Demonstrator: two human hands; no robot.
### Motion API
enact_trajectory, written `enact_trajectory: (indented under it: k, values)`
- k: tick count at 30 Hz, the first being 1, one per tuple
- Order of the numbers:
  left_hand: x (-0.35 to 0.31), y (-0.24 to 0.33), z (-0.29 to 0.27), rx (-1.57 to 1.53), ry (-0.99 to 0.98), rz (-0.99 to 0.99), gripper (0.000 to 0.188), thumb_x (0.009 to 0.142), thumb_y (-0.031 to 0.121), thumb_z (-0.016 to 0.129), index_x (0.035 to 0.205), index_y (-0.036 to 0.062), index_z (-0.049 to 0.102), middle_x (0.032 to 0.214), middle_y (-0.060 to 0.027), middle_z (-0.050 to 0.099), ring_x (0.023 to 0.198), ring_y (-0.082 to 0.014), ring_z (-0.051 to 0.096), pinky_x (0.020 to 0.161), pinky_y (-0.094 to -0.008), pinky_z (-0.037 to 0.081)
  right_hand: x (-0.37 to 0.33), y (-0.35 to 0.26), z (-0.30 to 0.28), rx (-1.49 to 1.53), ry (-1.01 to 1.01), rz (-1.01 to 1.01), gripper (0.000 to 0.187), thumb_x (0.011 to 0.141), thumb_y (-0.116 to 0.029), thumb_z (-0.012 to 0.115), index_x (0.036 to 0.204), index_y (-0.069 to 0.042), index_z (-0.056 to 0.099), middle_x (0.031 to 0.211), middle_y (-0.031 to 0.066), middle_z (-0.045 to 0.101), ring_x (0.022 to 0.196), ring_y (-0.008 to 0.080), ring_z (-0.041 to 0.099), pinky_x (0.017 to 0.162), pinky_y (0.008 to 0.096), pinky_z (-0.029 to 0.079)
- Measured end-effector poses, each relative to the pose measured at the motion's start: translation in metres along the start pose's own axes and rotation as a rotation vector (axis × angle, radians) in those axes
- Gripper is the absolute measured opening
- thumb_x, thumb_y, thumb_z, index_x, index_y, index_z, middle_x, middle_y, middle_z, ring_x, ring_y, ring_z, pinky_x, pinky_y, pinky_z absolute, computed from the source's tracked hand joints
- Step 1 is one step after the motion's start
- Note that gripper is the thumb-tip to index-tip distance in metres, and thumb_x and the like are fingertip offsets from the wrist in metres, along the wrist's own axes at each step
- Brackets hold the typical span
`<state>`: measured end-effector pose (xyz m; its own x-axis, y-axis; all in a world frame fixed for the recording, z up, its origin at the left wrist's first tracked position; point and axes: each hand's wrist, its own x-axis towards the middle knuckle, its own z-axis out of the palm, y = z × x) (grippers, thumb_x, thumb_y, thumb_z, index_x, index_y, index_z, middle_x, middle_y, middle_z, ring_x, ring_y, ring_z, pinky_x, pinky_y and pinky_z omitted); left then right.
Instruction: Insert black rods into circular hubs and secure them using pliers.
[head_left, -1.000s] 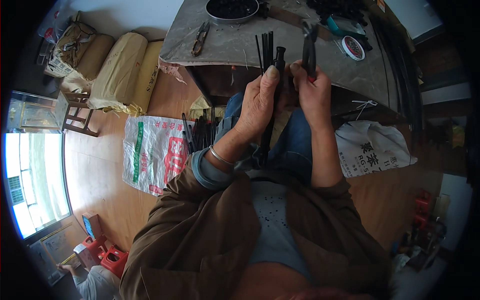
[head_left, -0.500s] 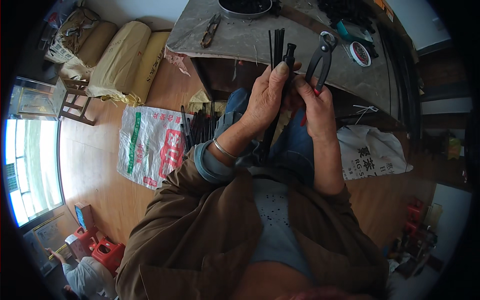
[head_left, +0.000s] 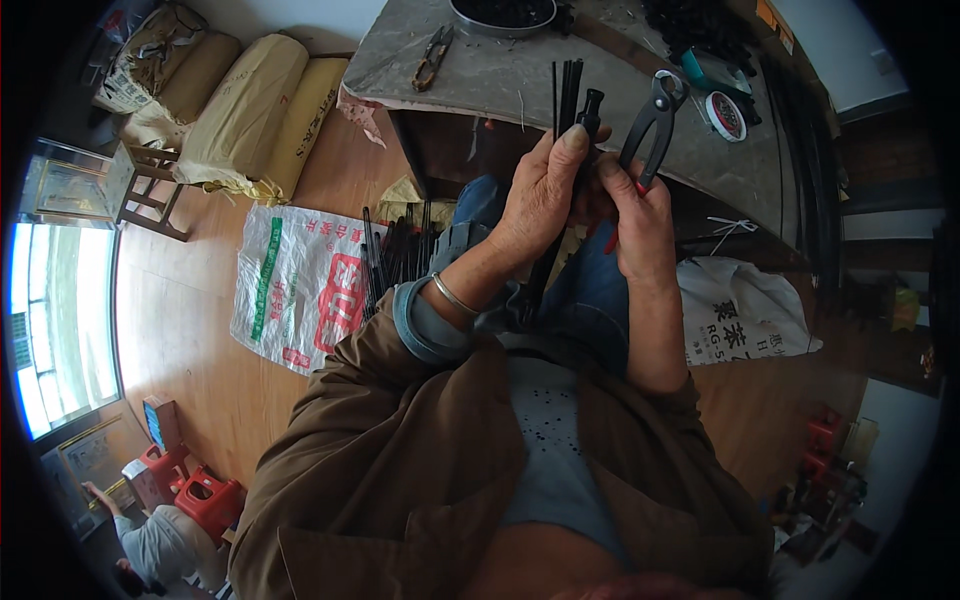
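Note:
My left hand (head_left: 541, 195) grips a bundle of thin black rods (head_left: 568, 90) that stick up past my fingers, with one thicker black piece beside them. My right hand (head_left: 640, 215) touches the bundle from the right and holds black pincers (head_left: 650, 115) with red-tipped handles, jaws pointing up. Both hands are raised over my lap, just in front of the grey table (head_left: 500, 75). A metal bangle (head_left: 455, 295) sits on my left wrist.
On the table lie small snips (head_left: 432, 58), a dark bowl (head_left: 503, 12) and a tape roll (head_left: 726, 113). More black rods (head_left: 395, 255) lean by my left knee over a printed white sack (head_left: 300, 285). Another white sack (head_left: 740, 315) lies right. Tan sacks (head_left: 250, 110) are stacked far left. A person (head_left: 155, 540) crouches by red stools at lower left.
Both hands with the rods and pincers have stayed together and shifted slightly lower and right in view; the pincers now stand more clearly apart from the bundle.

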<state>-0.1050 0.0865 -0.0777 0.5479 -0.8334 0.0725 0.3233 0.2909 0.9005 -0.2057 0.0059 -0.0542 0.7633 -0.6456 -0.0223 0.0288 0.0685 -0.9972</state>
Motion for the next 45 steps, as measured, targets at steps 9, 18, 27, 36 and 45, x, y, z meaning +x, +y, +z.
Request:
enact_trajectory:
  k: [9,18,27,36,45]
  values:
    - [0.000,0.001,0.000,0.009,0.002,-0.006,0.064,0.097,0.057,0.040,0.119,-0.0014,0.055,0.063,0.0001,0.052,0.051,-0.0054,0.049,0.045,-0.0198,0.038,-0.002,-0.002,0.001,-0.035,0.024,0.006,0.025,0.096,-0.028,0.056,0.094,-0.004,0.063,0.069,-0.0001,0.057,0.057,0.0090,0.056,0.049,0.0224,0.042]
    - [-0.003,0.010,-0.001,0.059,-0.080,-0.054,0.068,0.097,0.060,0.035,0.113,-0.0010,0.060,0.061,-0.0008,0.050,0.051,-0.0072,0.047,0.046,-0.0224,0.038,0.002,-0.029,-0.002,-0.141,-0.077,-0.005,0.029,0.092,-0.032,0.063,0.092,-0.003,0.063,0.067,-0.0011,0.058,0.056,0.0071,0.053,0.048,0.0213,0.037]
    - [0.004,0.009,-0.014,-0.035,-0.069,-0.147,0.068,0.097,0.060,0.034,0.094,-0.0013,0.063,0.054,-0.0009,0.047,0.046,-0.0082,0.044,0.044,-0.0230,0.036,-0.042,-0.069,-0.037,-0.191,-0.274,0.408,0.017,0.097,-0.015,0.050,0.104,0.001,0.049,0.067,0.0061,0.053,0.047,0.0106,0.051,0.042,0.0251,0.041]
    - [0.000,0.001,0.021,0.005,-0.231,-0.184,0.067,0.096,0.062,0.034,0.082,0.0018,0.061,0.048,-0.0009,0.045,0.040,-0.0085,0.041,0.038,-0.0237,0.030,-0.064,-0.066,-0.049,-0.055,-0.253,0.575,0.016,0.098,-0.014,0.046,0.106,0.001,0.047,0.066,0.0042,0.048,0.045,0.0095,0.048,0.040,0.0268,0.043]
    - [0.007,0.002,0.010,-0.033,-0.156,-0.234,0.070,0.096,0.063,0.033,0.085,-0.0005,0.060,0.049,0.0004,0.042,0.040,-0.0085,0.039,0.039,-0.0244,0.030,-0.073,-0.056,-0.056,0.054,-0.452,0.641,0.043,0.098,-0.024,0.049,0.127,0.008,0.041,0.104,0.0228,0.060,0.082,0.0262,0.067,0.067,0.0377,0.058]
